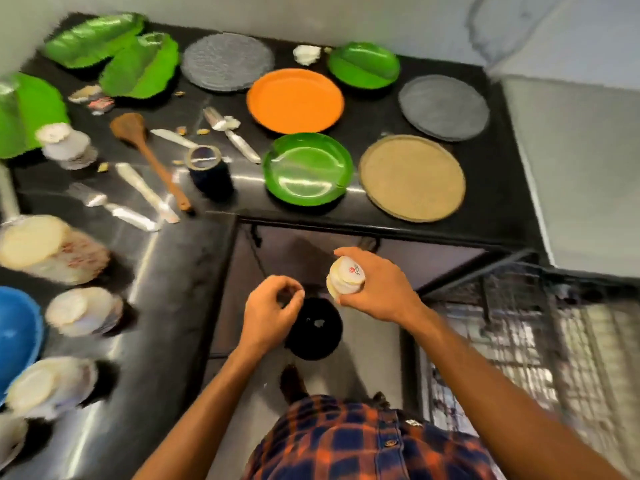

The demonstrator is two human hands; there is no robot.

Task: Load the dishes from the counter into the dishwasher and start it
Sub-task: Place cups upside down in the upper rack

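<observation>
Here, a small white cup (346, 280) is held over a black bin (315, 336), just below frame centre.

The cup is gripped by the right hand (377, 289), fingers wrapped round its side. The left hand (270, 308), at eight o'clock from it, is curled thumb to fingertips; whether anything is pinched cannot be told. Plates, the orange plate (294, 100) among them, lie on the counter (502, 188) at twelve o'clock, and a wire rack (519, 341) is seen at three o'clock. If the cup is tipped off-centre, scraps could be spilled past the bin's rim.

Perhaps a black bin (313, 332), checked shirt (363, 441)
</observation>
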